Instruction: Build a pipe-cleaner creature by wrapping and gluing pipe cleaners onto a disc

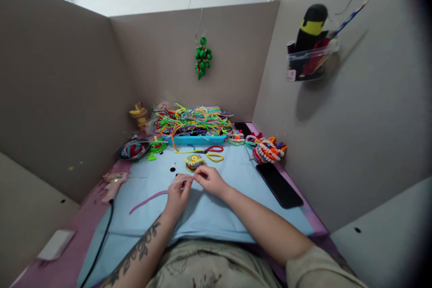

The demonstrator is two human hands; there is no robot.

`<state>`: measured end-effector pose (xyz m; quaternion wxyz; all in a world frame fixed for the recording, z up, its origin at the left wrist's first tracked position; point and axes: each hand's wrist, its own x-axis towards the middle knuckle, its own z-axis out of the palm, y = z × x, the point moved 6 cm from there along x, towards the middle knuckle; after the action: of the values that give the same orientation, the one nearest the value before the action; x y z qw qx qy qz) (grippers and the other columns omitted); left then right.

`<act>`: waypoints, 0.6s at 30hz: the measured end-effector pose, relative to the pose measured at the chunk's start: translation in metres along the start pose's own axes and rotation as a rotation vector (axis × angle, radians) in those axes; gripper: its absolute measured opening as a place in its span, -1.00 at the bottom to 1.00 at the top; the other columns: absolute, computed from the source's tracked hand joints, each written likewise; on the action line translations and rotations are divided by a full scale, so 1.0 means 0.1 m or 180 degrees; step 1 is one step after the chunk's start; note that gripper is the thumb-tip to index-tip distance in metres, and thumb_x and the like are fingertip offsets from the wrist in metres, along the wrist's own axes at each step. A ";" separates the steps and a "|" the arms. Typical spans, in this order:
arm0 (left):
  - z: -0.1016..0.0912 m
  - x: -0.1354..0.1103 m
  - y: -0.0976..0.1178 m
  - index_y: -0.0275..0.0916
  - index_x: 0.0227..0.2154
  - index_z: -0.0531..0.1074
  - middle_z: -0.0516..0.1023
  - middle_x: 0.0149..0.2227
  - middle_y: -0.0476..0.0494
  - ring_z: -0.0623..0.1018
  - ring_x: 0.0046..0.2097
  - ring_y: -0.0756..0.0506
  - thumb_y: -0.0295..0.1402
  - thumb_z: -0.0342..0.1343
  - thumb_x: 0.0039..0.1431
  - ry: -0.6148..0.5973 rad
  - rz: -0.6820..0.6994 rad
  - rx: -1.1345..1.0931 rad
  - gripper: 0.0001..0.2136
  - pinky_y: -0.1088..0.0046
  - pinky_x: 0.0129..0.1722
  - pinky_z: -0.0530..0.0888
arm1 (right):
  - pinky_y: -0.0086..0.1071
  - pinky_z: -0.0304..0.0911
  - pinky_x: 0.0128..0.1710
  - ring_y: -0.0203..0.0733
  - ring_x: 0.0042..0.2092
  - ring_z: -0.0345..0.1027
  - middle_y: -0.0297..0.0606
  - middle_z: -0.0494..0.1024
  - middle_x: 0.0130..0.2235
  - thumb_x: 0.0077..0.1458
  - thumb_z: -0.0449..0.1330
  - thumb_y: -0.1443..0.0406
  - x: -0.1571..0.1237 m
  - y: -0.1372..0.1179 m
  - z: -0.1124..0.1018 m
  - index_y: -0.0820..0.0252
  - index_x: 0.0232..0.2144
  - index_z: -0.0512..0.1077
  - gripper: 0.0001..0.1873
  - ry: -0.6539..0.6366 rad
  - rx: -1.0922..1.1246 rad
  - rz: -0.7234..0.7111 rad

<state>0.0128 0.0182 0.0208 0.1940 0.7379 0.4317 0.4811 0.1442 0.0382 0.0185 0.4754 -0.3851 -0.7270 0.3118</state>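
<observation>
Two hands of mine work close together at the centre of the pale blue cloth. My left hand pinches a pink fuzzy stem, its tail trailing over the cloth toward eight o'clock. My right hand has thumb and finger pressed together against my left fingertips; I cannot tell what sits between them. At twelve o'clock, just beyond my fingers, rests a striped round piece, with scissors at one and a blue tray of coloured stems farther out at twelve. A phone lies at three, a pink glue gun at nine.
</observation>
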 end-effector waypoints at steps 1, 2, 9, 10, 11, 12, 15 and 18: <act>0.00 0.00 0.00 -0.24 -0.41 0.45 0.49 -0.41 -0.12 0.46 -0.32 -0.06 -0.29 -0.03 0.16 0.0008 0.0003 0.0005 -0.80 0.44 -0.34 0.40 | -0.50 0.09 -0.49 -0.37 -0.50 0.14 -0.39 0.34 -0.54 0.05 0.10 0.29 0.00 0.00 0.00 0.24 -0.50 0.38 -0.85 -0.0003 0.0040 0.0021; -0.01 0.01 0.01 -0.24 -0.41 0.46 0.49 -0.41 -0.12 0.47 -0.32 -0.06 -0.28 -0.03 0.16 0.0017 0.0007 0.0012 -0.79 0.44 -0.34 0.40 | -0.50 0.09 -0.49 -0.37 -0.50 0.14 -0.39 0.33 -0.55 0.05 0.10 0.29 0.00 0.00 0.00 0.24 -0.50 0.38 -0.84 -0.0005 0.0079 0.0034; -0.01 0.00 0.00 -0.25 -0.41 0.45 0.49 -0.41 -0.13 0.46 -0.33 -0.06 -0.30 -0.03 0.16 -0.0001 -0.0038 -0.0019 -0.81 0.44 -0.35 0.40 | -0.52 0.07 -0.51 -0.40 -0.51 0.11 -0.42 0.30 -0.55 0.04 0.14 0.24 0.01 0.08 0.04 0.25 -0.48 0.37 -0.83 -0.0221 0.0452 0.0232; -0.01 0.00 -0.01 -0.24 -0.41 0.45 0.49 -0.41 -0.13 0.46 -0.33 -0.06 -0.30 -0.03 0.16 0.0000 -0.0055 -0.0035 -0.81 0.44 -0.36 0.40 | -0.53 0.06 -0.52 -0.40 -0.51 0.12 -0.42 0.30 -0.55 0.04 0.15 0.22 0.01 0.09 0.04 0.25 -0.47 0.37 -0.82 -0.0262 0.0493 0.0261; -0.01 0.00 -0.02 -0.24 -0.41 0.45 0.49 -0.41 -0.12 0.46 -0.34 -0.06 -0.31 -0.03 0.16 -0.0002 -0.0072 -0.0048 -0.81 0.45 -0.37 0.40 | -0.53 0.06 -0.52 -0.40 -0.51 0.12 -0.42 0.30 -0.55 0.04 0.15 0.21 0.01 0.10 0.04 0.25 -0.46 0.38 -0.81 -0.0284 0.0500 0.0271; -0.01 0.00 -0.03 -0.24 -0.41 0.46 0.49 -0.41 -0.12 0.46 -0.34 -0.06 -0.31 -0.03 0.16 -0.0003 -0.0087 -0.0056 -0.81 0.45 -0.37 0.40 | -0.53 0.07 -0.52 -0.40 -0.51 0.12 -0.42 0.31 -0.55 0.04 0.16 0.21 0.01 0.09 0.04 0.25 -0.46 0.38 -0.81 -0.0291 0.0462 0.0259; -0.01 0.00 -0.05 -0.24 -0.41 0.46 0.51 -0.40 -0.13 0.47 -0.32 -0.06 -0.31 -0.03 0.16 0.0027 -0.0112 -0.0069 -0.80 0.43 -0.35 0.40 | -0.52 0.10 -0.50 -0.39 -0.49 0.15 -0.40 0.35 -0.53 0.06 0.15 0.24 0.01 0.06 0.02 0.25 -0.45 0.42 -0.83 -0.0219 0.0137 0.0090; -0.01 0.00 -0.07 -0.24 -0.41 0.47 0.53 -0.38 -0.13 0.49 -0.30 -0.07 -0.29 -0.02 0.15 0.0098 -0.0157 -0.0065 -0.81 0.41 -0.30 0.41 | -0.49 0.17 -0.40 -0.34 -0.42 0.24 -0.34 0.41 -0.47 0.09 0.12 0.29 0.01 0.00 0.01 0.23 -0.43 0.45 -0.86 -0.0153 -0.0262 -0.0241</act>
<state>0.0086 0.0223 0.0165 0.2067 0.7175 0.4478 0.4919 0.1429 0.0394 0.0189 0.4530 -0.3689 -0.7644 0.2726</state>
